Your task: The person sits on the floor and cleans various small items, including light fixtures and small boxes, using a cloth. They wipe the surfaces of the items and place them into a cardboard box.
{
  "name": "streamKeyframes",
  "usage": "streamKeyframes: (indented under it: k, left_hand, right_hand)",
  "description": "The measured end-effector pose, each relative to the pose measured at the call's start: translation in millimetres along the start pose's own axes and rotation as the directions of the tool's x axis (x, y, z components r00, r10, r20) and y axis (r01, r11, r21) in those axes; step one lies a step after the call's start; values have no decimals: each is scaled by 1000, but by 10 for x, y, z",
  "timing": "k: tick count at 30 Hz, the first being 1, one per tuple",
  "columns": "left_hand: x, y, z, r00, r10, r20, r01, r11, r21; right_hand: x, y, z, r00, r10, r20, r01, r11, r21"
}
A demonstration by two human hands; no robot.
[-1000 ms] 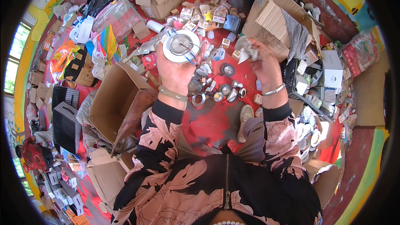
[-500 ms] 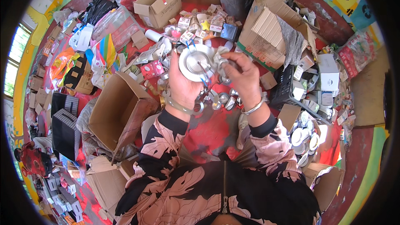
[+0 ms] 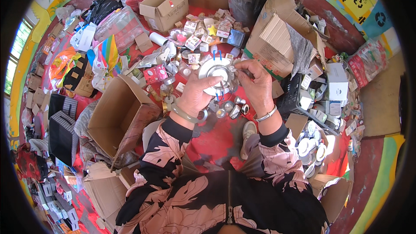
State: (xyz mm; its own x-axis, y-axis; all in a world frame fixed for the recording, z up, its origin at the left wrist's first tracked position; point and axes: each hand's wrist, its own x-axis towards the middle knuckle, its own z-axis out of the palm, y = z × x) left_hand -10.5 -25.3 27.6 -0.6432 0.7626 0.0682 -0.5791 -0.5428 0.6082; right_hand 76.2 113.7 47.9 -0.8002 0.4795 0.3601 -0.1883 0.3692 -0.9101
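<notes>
The left hand (image 3: 196,95) grips a round downlight fitting (image 3: 218,67) from its left side, thumb laid across the face; the right hand (image 3: 256,82), fingertips pinched together, meets its right rim, though what they pinch is unclear. The fitting has a glossy white ring, ridged centre and blue-sleeved wire clips. Below it, silvery metal lamp housings (image 3: 234,112) lie on the red floor (image 3: 210,141). Toward the floor's left edge tilts an open corrugated carton (image 3: 104,119); toward its right edge, a black plastic crate (image 3: 289,97).
</notes>
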Motion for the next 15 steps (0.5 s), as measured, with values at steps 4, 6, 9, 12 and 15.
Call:
streamKeyframes:
  k: [4, 6, 9, 12, 15]
  left_hand:
    - [-2, -54, -80, 997, -65, 35, 61, 992, 106]
    - [-5, -104, -47, 998, -53, 27, 47, 983, 180]
    - [-21, -165, 2, 997, -50, 58, 28, 941, 337]
    - [0, -200, -98, 986, -124, 108, 50, 850, 524]
    - [29, -170, -126, 975, -196, 101, 115, 841, 528]
  right_hand:
    - [6, 3, -73, 979, -193, -67, 189, 980, -65]
    - [37, -91, -112, 920, -392, 28, 383, 877, -290]
    - [8, -90, -109, 866, -476, 152, 492, 757, -429]
    - [28, -107, -135, 823, -496, 276, 562, 647, -515]
    - [4, -59, -97, 831, -485, 272, 543, 600, -587]
